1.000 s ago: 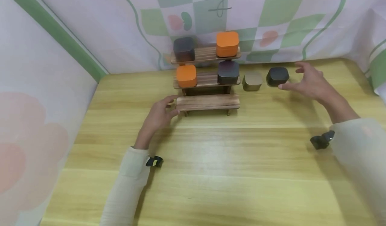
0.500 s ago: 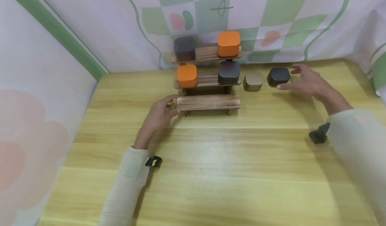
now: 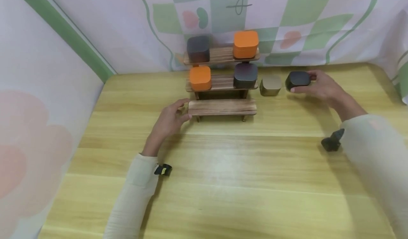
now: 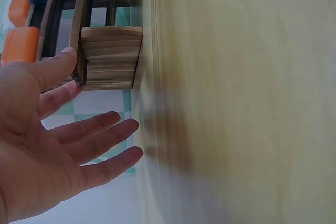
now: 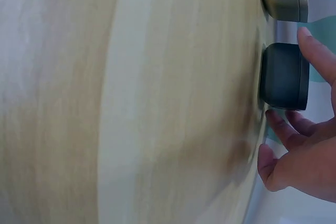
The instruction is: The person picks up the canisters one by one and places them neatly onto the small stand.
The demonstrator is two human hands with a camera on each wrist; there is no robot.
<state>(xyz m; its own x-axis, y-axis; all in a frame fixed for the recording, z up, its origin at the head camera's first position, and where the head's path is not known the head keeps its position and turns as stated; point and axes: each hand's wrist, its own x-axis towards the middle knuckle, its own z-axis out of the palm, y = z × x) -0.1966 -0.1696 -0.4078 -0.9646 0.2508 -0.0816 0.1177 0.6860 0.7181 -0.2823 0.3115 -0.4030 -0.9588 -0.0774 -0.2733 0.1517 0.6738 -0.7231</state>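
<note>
My left hand [image 3: 168,120] is at the left end of the lowest step of a wooden three-tier display stand [image 3: 222,107]. Its thumb and index finger pinch that end from front and back; the other fingers stay spread in the left wrist view. My right hand [image 3: 325,86] is around a small black lidded tin [image 3: 298,79] on the table, thumb along the front, fingers at its right and rear. In the right wrist view the fingertips [image 5: 273,116] meet the tin's side. A gold tin [image 3: 270,85] stands between the black tin and the stand.
On the top tier are a dark tin [image 3: 198,49] and an orange tin [image 3: 245,44]. The middle tier bears an orange tin [image 3: 200,78] and a dark tin [image 3: 245,75]. A patterned cloth [image 3: 264,5] hangs behind the wooden table [image 3: 223,168].
My right hand has moved left and closed in around the black tin, which keeps its place. My left hand stays at the stand. The head view has shifted slightly.
</note>
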